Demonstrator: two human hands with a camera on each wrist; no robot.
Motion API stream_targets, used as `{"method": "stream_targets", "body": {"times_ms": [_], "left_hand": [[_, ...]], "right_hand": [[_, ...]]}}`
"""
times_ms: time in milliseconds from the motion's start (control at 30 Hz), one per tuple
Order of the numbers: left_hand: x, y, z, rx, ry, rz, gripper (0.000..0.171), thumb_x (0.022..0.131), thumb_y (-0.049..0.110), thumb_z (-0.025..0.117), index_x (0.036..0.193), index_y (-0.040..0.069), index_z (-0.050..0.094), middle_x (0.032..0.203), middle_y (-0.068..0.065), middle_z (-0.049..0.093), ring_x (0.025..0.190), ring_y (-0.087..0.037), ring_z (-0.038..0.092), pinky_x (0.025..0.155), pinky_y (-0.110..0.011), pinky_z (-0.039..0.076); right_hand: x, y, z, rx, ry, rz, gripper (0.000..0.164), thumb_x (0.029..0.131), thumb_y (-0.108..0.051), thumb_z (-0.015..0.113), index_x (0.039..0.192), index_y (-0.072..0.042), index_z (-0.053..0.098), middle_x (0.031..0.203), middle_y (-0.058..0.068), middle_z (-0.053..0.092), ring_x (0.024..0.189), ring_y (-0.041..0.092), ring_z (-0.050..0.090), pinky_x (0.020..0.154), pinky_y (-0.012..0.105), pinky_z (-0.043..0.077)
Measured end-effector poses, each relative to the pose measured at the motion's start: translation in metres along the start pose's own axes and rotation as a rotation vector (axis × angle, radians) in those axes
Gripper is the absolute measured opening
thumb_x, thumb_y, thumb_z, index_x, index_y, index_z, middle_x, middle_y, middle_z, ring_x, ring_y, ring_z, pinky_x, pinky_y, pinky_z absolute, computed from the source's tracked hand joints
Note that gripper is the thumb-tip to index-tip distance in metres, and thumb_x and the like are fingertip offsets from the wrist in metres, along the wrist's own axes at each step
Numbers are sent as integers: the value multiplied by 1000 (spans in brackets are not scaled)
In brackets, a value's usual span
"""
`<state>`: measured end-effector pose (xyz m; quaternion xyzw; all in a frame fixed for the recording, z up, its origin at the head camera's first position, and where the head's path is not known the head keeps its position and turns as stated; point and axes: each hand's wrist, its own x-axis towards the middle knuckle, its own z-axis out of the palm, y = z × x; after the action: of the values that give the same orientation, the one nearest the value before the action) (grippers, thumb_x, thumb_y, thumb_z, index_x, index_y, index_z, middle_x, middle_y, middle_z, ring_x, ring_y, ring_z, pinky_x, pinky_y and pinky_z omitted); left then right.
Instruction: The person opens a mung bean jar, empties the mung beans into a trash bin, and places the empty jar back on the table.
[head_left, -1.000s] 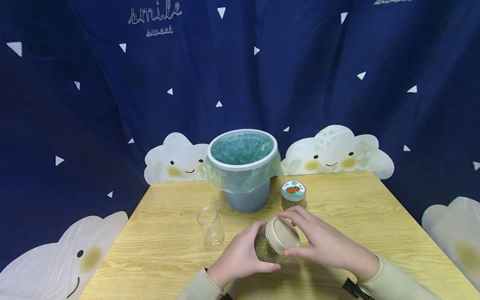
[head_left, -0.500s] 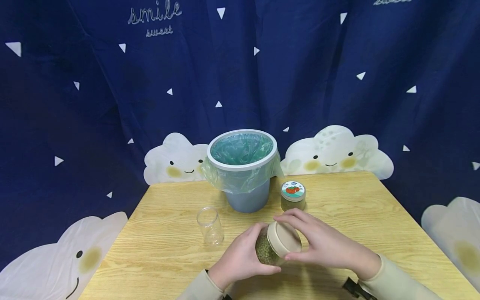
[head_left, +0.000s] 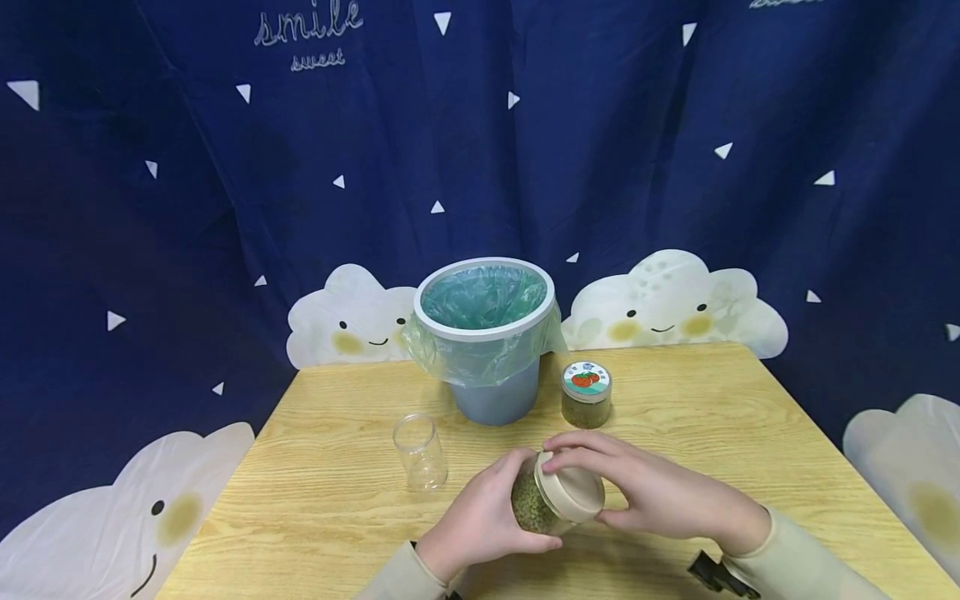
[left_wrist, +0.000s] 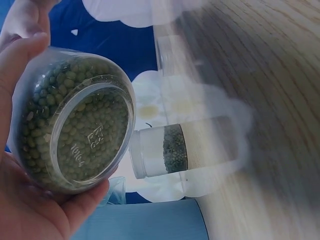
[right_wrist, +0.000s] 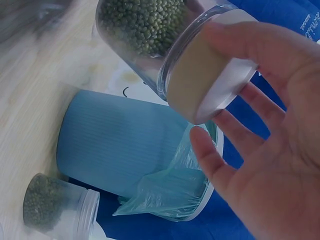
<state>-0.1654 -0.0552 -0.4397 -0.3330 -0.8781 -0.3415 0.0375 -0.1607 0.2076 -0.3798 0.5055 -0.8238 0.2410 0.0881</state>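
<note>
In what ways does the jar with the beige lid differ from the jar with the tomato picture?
The beige-lidded jar tilts in the left hand, with the right hand at its lid; the tomato-picture jar stands upright on the table. The beige-lidded jar's top looks plain; the tomato-picture jar's top is printed. Both are clear, covered jars holding small greenish beans.

Clear jar (head_left: 533, 502) of green beans (left_wrist: 95, 135), beige lid (head_left: 579, 493), blue bin (head_left: 495, 404) with white rim (head_left: 483, 336) and pale green liner (head_left: 487, 364) at the jar's eleven o'clock, white-and-teal lid (head_left: 588, 389) with red tomatoes (head_left: 582, 380) at one o'clock, yellowish wood-grain counter (head_left: 322, 475), navy curtain (head_left: 480, 167) patterned with white triangles (head_left: 513, 100)
</note>
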Motion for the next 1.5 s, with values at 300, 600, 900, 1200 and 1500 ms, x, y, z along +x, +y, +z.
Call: {"method": "stream_targets", "body": {"times_ms": [300, 600, 900, 1200, 1500], "left_hand": [[-1, -1, -1, -11, 5, -22, 93, 69, 50, 94, 144, 22, 45, 129, 8, 62, 111, -2, 61, 96, -27, 54], [-2, -1, -1, -12, 21, -24, 92, 67, 47, 95, 141, 22, 47, 127, 9, 63, 109, -1, 61, 96, -26, 53], [-2, -1, 0, -11, 23, -9, 90, 67, 45, 96, 139, 22, 47, 125, 10, 63, 106, 0, 60, 94, -24, 53], [-2, -3, 1, 17, 6, 7, 91, 68, 47, 95, 140, 22, 46, 126, 9, 63, 108, 0, 61, 94, -24, 54], [-2, -3, 0, 20, -8, -3, 91, 68, 48, 95, 140, 22, 46, 126, 9, 63, 109, -1, 61, 95, -25, 54]], "right_hand": [[-1, -4, 1, -43, 35, 30, 87, 77, -20, 90, 151, -29, 46, 160, -1, 40, 138, 22, 50, 100, 41, 53], [3, -6, 6, -46, 93, 211, 77, 85, -52, 79, 150, -30, 45, 148, -10, 46, 129, 15, 54, 100, 45, 53], [3, -6, 8, -65, 59, 288, 76, 86, -60, 75, 149, -28, 48, 139, -15, 53, 120, 12, 60, 96, 42, 56], [0, 2, 4, -9, 33, 60, 87, 78, -32, 89, 153, -24, 45, 150, -4, 48, 133, 16, 53, 104, 33, 51], [-3, 4, 2, 23, -49, -3, 94, 74, -2, 89, 153, -28, 45, 158, -3, 43, 144, 16, 44, 106, 34, 52]]}}
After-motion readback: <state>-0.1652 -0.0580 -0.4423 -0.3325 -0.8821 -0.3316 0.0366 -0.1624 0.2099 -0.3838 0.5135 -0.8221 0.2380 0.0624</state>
